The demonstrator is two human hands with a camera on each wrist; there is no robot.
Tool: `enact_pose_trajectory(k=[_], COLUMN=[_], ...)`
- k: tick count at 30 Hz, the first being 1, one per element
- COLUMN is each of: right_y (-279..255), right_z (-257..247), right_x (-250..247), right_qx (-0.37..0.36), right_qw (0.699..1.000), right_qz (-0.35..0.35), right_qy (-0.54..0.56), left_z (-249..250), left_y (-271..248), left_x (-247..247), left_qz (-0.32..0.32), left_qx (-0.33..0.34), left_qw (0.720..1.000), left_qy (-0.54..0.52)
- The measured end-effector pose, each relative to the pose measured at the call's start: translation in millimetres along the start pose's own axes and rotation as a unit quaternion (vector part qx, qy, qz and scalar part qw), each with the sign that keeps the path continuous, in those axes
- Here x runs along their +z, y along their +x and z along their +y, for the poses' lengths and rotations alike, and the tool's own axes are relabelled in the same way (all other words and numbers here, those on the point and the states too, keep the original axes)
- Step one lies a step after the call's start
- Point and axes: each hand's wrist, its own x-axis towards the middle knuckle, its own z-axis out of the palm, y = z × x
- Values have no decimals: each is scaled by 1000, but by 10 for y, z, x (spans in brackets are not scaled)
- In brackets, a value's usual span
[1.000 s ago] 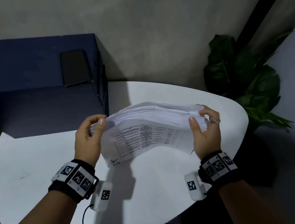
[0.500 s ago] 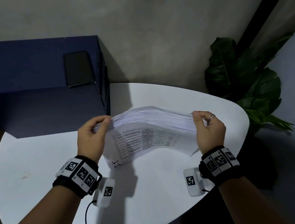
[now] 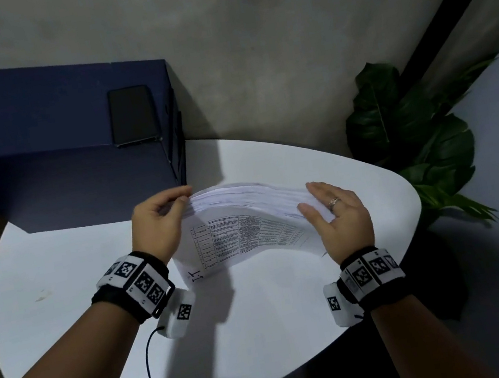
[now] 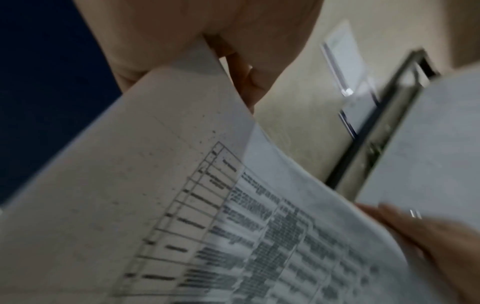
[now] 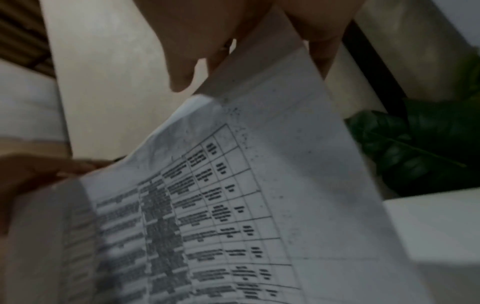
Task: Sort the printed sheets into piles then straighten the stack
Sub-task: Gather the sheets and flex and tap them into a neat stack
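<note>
A thick stack of printed sheets [image 3: 247,219] stands on its long edge just above the white table [image 3: 267,335], bowed, with a printed grid facing me. My left hand [image 3: 161,224] pinches the stack's left end, fingers curled over the top corner. My right hand [image 3: 336,216] holds the right end, thumb on the near face and fingers stretched over the top edge. The left wrist view shows the front sheet [image 4: 182,205] running up into my left hand [image 4: 207,30]. The right wrist view shows the same sheet [image 5: 259,185] pinched in my right hand [image 5: 221,30].
A dark blue box [image 3: 45,151] stands at the table's back left, with a black phone [image 3: 131,114] lying on top. A leafy green plant [image 3: 408,134] stands on the floor to the right, beyond the table's edge. A grey wall runs behind the table.
My right hand has shifted from a thumb-up grip on the right end to fingers laid over the top edge. The stack has tipped further away from me. The left hand's grip is unchanged.
</note>
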Motion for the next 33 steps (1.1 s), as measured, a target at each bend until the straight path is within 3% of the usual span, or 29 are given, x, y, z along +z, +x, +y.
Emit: enact_pose_trajectory(k=[3, 7, 10, 15, 20, 25, 30, 33], right_y=[20, 57, 121, 264, 144, 110, 244, 338], right_z=[34, 21, -49, -127, -73, -13, -191, -290], right_x=[-19, -64, -50, -170, -111, -100, -164, -321], right_qx=[-58, -72, -53, -32, -48, -38, -84, -113], right_qw=[986, 952, 932, 938, 932, 921, 931, 956], right_qz=[-46, -101, -134, -139, -180, -203, -154, -24], right_qy=[-148, -282, -331, -315, -312, -330, -320, -271], left_z=[20, 32, 97, 257, 224, 310, 525, 596], left_y=[-44, -58, -24, 60, 58, 75, 111, 125], left_x=[-25, -105, -88, -137, -111, -31, 577, 712], left_qz=[-55, -108, -115, -138, -240, -267, -312, -273], left_qx=[100, 180, 183, 211, 172, 181, 182, 186], left_qw=[986, 917, 907, 894, 817, 762, 755, 790], left_qy=[120, 339, 361, 370, 495, 562, 548, 516])
